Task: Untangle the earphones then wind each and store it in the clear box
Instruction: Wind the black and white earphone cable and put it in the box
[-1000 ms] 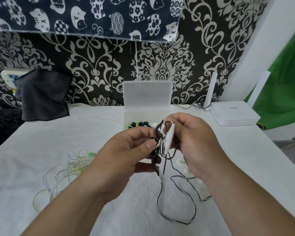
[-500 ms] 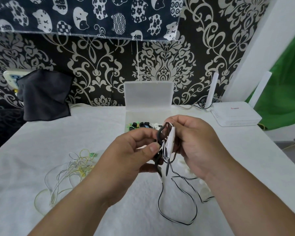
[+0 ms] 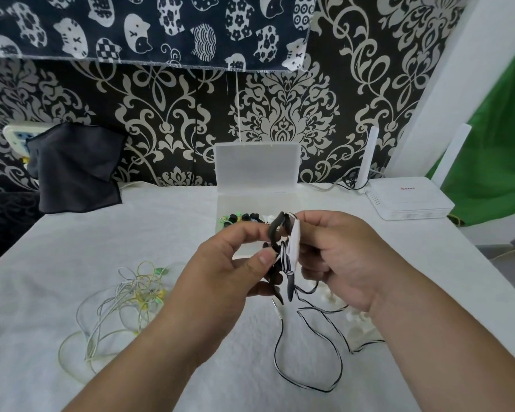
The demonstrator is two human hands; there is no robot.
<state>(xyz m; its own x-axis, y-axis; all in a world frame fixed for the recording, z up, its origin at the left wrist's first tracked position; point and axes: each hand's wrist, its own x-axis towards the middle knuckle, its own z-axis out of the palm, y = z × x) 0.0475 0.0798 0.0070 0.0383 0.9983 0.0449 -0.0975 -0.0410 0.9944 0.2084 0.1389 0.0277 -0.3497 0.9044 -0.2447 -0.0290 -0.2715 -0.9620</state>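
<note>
Both hands hold a black-and-white earphone (image 3: pixel 289 248) above the white table. My left hand (image 3: pixel 229 269) pinches its wound cable between thumb and fingers. My right hand (image 3: pixel 339 260) grips the other side, fingers curled round the white piece. A long loop of the black-and-white cable (image 3: pixel 306 352) hangs down onto the table. A tangle of pale yellow-green earphones (image 3: pixel 125 301) lies at the left. The clear box (image 3: pixel 256 171) stands open behind my hands, with dark and green earphones (image 3: pixel 238 218) inside. White earphone parts (image 3: pixel 357 319) lie partly hidden under my right wrist.
A white router (image 3: pixel 408 200) sits at the back right with its antennas up. A dark cloth (image 3: pixel 75 168) hangs at the back left over a wall socket. The patterned wall runs close behind the box. The table's right edge drops off near the green fabric (image 3: pixel 494 150).
My hands have stayed in nearly the same place, with small finger movements on the wound cable. The hanging loop has shifted slightly.
</note>
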